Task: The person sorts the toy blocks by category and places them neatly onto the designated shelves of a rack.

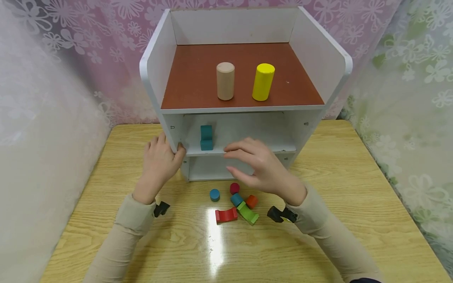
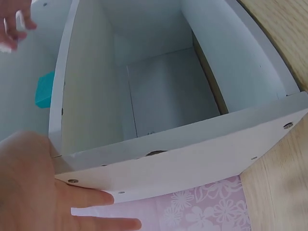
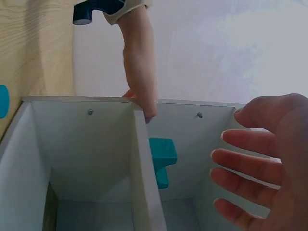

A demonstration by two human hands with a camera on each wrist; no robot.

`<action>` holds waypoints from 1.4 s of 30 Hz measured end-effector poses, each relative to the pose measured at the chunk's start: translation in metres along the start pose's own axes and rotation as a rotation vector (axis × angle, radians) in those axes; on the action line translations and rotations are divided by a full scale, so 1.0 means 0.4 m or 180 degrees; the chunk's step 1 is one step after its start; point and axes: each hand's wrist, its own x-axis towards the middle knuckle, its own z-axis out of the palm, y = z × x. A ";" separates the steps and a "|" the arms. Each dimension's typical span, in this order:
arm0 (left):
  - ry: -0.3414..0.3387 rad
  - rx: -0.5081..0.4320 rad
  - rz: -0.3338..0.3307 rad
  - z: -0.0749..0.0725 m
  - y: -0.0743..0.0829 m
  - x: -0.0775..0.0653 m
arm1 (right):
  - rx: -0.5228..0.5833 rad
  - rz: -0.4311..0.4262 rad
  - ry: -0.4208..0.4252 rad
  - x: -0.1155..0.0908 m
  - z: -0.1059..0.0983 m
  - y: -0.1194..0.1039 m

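My left hand (image 1: 159,163) holds the left side panel of a small white shelf unit (image 1: 152,78), thumb on its inner side, fingers along the outside. In the left wrist view this hand (image 2: 29,187) wraps the panel's front edge. My right hand (image 1: 260,165) hovers before the middle shelf with nothing in it, fingers apart and slightly bent; the right wrist view shows the fingers (image 3: 250,166) spread. A teal curved block (image 1: 207,137) stands upright on the middle shelf, near its left end. On the brown top stand a plain wooden cylinder (image 1: 225,81) and a yellow cylinder (image 1: 263,82).
On the wooden table (image 1: 170,251) before the unit lie a red curved block (image 1: 226,215), a green curved block (image 1: 248,213), blue cylinders (image 1: 214,195), an orange block (image 1: 251,201) and a dark red round block (image 1: 234,188). Flowered curtains (image 1: 85,51) hang around the table.
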 end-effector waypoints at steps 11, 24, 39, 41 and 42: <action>0.0120 0.0137 0.0131 -0.011 0.001 0.009 | -0.0012 0.0119 -0.0263 -0.091 0.004 -0.010; 0.0225 0.0180 0.0224 -0.012 0.002 0.017 | 0.0204 0.0356 -0.0853 -0.206 0.018 0.013; 0.0493 0.0174 0.0365 0.006 -0.009 0.013 | 0.0303 0.0845 -0.1891 -0.312 0.059 0.035; 0.0535 0.0184 0.0398 0.008 -0.010 0.011 | 0.0257 0.0874 -0.1961 -0.319 0.065 0.036; 0.0546 0.0183 0.0408 0.008 -0.011 0.011 | 0.0242 0.0888 -0.1987 -0.321 0.068 0.036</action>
